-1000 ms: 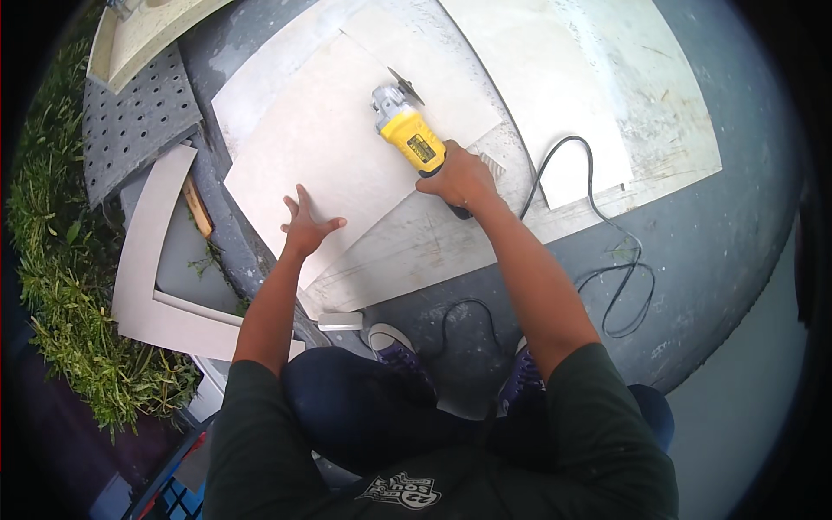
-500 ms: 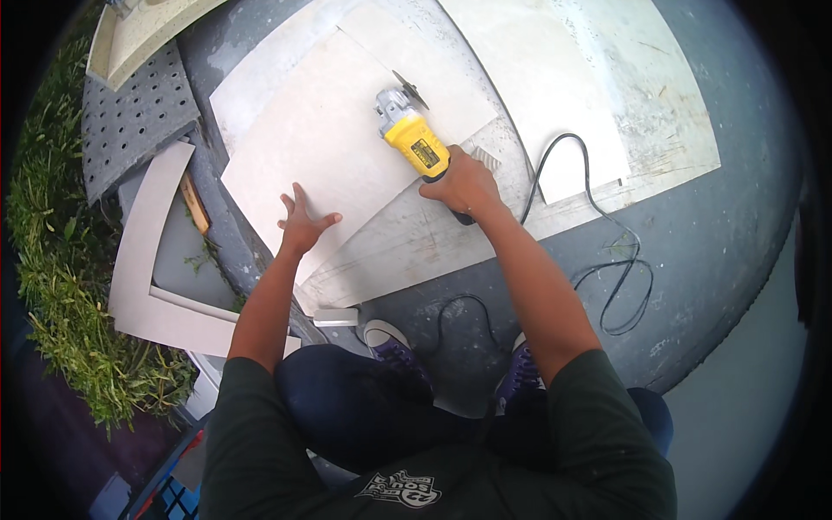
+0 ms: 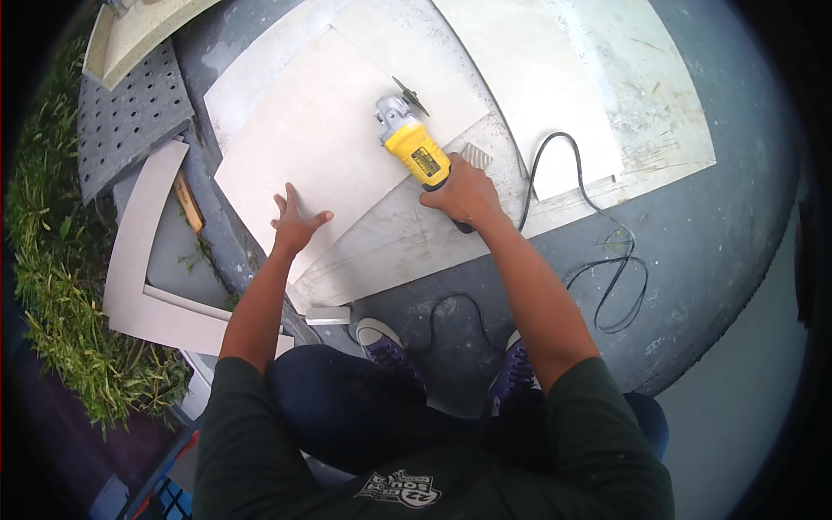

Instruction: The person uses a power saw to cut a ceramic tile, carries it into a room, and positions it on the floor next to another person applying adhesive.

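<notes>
A yellow angle grinder (image 3: 415,149) with a silver head and a cutting disc is gripped in my right hand (image 3: 462,191), over the pale beige board (image 3: 321,130). My left hand (image 3: 297,221) rests on that board with fingers spread. Beneath it lies a larger, scuffed pale sheet (image 3: 407,234). A small grey striped piece (image 3: 477,156) shows beside my right hand. The grinder's black cord (image 3: 579,169) loops off to the right.
A second pale board (image 3: 555,87) lies to the right. At the left are a perforated grey plate (image 3: 130,121), an L-shaped offcut (image 3: 130,277), a wooden stick (image 3: 188,199), a cream piece (image 3: 147,35) and plants (image 3: 61,347). A small white block (image 3: 328,315) lies by my shoes (image 3: 381,342).
The whole scene has shifted slightly left and up in the view. Within it, my hands and the grinder stay nearly still, with the grinder only very slightly lower against the board.
</notes>
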### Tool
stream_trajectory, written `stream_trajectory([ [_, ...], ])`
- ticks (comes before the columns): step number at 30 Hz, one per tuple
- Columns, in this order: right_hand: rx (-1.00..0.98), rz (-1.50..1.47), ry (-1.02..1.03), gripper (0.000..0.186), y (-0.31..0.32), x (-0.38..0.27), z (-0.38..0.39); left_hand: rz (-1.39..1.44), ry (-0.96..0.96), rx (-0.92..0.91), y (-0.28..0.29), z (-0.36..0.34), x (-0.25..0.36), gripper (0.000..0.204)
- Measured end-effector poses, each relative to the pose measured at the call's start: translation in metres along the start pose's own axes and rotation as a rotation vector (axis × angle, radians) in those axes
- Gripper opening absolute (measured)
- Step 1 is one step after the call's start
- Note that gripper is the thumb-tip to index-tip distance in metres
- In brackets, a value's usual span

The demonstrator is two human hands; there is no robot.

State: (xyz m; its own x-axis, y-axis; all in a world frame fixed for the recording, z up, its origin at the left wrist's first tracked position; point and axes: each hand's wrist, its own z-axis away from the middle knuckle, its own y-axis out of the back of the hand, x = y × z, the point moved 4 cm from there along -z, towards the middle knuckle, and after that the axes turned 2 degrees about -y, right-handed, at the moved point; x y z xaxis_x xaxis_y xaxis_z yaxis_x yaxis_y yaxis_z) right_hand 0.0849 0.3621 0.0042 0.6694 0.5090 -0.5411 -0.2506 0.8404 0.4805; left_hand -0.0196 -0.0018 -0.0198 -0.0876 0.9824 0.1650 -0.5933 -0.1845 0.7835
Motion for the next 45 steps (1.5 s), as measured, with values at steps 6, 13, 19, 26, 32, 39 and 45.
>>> stream_trajectory([
  [6,-0.003,-0.017,-0.009,0.071,0.001,0.006,0.007,-0.021,-0.022,0.007,-0.001,-0.002,-0.001,0.139],
  [13,-0.006,0.006,-0.019,0.071,0.002,0.013,0.013,0.011,-0.007,-0.003,-0.002,-0.004,-0.002,0.139],
  [19,-0.002,-0.009,-0.019,0.070,0.000,0.018,0.017,0.024,-0.016,0.004,-0.003,-0.004,-0.003,0.138],
  [26,-0.018,-0.031,-0.020,0.084,0.000,0.027,0.022,-0.061,0.030,0.004,-0.004,-0.004,0.001,0.131],
  [32,0.002,-0.008,-0.028,0.084,0.003,0.026,0.032,0.011,-0.005,0.003,-0.006,-0.005,-0.006,0.139],
  [39,-0.007,-0.005,-0.021,0.078,-0.002,0.035,0.033,0.021,-0.024,0.016,-0.008,-0.008,-0.011,0.138],
  [45,0.004,0.001,-0.027,0.068,-0.005,0.040,0.037,0.018,-0.030,0.022,-0.010,-0.009,-0.012,0.137],
])
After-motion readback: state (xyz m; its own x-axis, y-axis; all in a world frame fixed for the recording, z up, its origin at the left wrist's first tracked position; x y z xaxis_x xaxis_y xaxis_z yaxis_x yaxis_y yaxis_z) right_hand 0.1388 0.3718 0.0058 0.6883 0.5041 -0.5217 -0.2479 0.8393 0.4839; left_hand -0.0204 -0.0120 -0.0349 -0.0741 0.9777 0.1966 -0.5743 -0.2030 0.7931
